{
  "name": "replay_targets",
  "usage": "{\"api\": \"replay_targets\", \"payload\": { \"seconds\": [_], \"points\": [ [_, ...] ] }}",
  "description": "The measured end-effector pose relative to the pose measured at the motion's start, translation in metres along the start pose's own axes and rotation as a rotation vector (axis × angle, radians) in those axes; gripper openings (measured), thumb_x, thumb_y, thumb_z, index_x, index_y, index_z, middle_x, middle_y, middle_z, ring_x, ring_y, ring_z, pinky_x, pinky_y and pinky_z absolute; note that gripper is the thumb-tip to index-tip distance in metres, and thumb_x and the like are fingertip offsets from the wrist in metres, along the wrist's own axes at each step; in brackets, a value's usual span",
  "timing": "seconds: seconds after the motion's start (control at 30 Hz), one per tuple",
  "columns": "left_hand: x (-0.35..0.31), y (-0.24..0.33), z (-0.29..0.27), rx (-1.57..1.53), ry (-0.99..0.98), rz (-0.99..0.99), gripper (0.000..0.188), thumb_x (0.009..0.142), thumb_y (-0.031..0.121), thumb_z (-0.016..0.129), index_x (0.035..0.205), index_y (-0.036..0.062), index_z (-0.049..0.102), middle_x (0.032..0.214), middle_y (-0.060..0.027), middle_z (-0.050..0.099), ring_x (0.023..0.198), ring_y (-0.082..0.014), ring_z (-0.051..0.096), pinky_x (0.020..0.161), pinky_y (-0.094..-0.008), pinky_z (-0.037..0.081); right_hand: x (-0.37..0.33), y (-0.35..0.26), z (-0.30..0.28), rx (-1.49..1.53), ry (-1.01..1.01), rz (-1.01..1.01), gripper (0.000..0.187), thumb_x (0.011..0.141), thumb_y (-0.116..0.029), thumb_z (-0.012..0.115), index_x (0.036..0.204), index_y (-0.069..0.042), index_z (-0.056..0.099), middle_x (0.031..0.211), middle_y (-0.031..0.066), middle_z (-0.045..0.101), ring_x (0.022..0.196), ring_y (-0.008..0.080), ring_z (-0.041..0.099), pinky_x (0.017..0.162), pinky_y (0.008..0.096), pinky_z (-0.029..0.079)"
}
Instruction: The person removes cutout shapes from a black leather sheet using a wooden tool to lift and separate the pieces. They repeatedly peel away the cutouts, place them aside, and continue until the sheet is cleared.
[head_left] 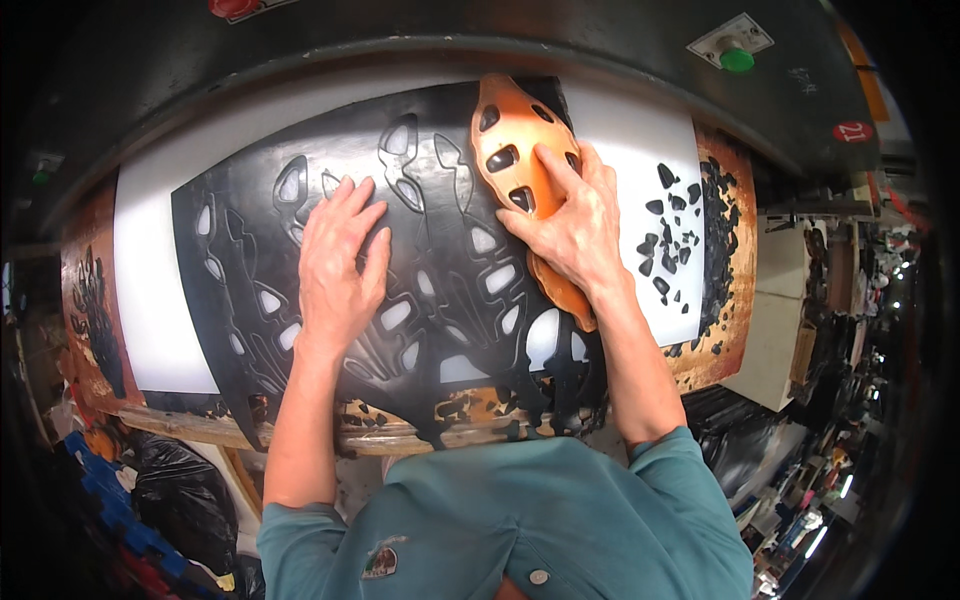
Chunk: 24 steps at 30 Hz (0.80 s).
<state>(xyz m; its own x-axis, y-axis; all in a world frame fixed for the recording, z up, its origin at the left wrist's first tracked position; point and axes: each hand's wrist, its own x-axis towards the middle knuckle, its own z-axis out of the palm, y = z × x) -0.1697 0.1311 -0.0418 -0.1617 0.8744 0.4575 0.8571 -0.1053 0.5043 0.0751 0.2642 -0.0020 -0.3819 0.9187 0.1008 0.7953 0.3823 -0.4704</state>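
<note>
A large black sheet (pixel 330 135), rubber-like, lies across a white board (pixel 150 300). Many sole-like outlines and small holes are cut through it, and its near edge hangs in ragged strips. My left hand (pixel 343 260) rests palm down on the middle of this sheet, fingers stretched and slightly apart, holding nothing. On the sheet's right part sits an orange, sole-shaped cutting die (pixel 535 130) with several openings. My right hand (pixel 572 225) grips it, thumb at its left edge and index finger on top; the hand covers its middle.
Small black offcuts (pixel 668 235) are scattered on the board's right side, with more heaped scraps (pixel 715 230) beyond. Other scraps (pixel 95 310) lie at the far left. A dark machine beam (pixel 470 25) spans the back, bearing a green button (pixel 737 60). A black plastic bag (pixel 180 490) sits lower left.
</note>
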Motion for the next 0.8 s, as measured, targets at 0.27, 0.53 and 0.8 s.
{"api": "replay_targets", "payload": {
  "seconds": [0.27, 0.53, 0.8],
  "points": [
    [0.040, 0.016, 0.007, -0.017, 0.037, 0.018, 0.024, 0.093, 0.009, 0.075, 0.115, -0.0004, 0.076, 0.124, -0.0200, 0.075, 0.127, -0.0407, 0.066, 0.109, -0.0487, 0.051, -0.023, 0.026, -0.016, 0.130, 0.045, -0.121, 0.098, 0.075, -0.045, 0.095, 0.152, -0.001, 0.055, 0.160, 0.0298, 0.046, 0.149, 0.0419, 0.047, 0.123, 0.0468, 0.040],
    [0.121, 0.003, 0.075, -0.260, -0.198, 0.042, 0.036, 0.106, 0.016, 0.060, 0.139, 0.0045, 0.069, 0.142, -0.0204, 0.067, 0.135, -0.0358, 0.062, 0.116, -0.0403, 0.047, -0.109, 0.050, -0.020, 0.182, 0.049, -0.213, 0.102, 0.067, -0.024, 0.098, 0.155, -0.002, 0.051, 0.157, 0.0256, 0.049, 0.141, 0.0420, 0.050, 0.115, 0.0510, 0.045],
    [0.122, -0.015, 0.074, -0.515, -0.329, -0.044, 0.058, 0.098, 0.012, 0.066, 0.155, 0.0069, 0.056, 0.158, -0.0142, 0.057, 0.148, -0.0232, 0.050, 0.125, -0.0343, 0.035, -0.102, 0.070, -0.014, 0.335, 0.024, -0.195, 0.098, 0.068, -0.018, 0.096, 0.154, -0.002, 0.053, 0.157, 0.0210, 0.053, 0.142, 0.0376, 0.054, 0.116, 0.0456, 0.047]
  ]
}}
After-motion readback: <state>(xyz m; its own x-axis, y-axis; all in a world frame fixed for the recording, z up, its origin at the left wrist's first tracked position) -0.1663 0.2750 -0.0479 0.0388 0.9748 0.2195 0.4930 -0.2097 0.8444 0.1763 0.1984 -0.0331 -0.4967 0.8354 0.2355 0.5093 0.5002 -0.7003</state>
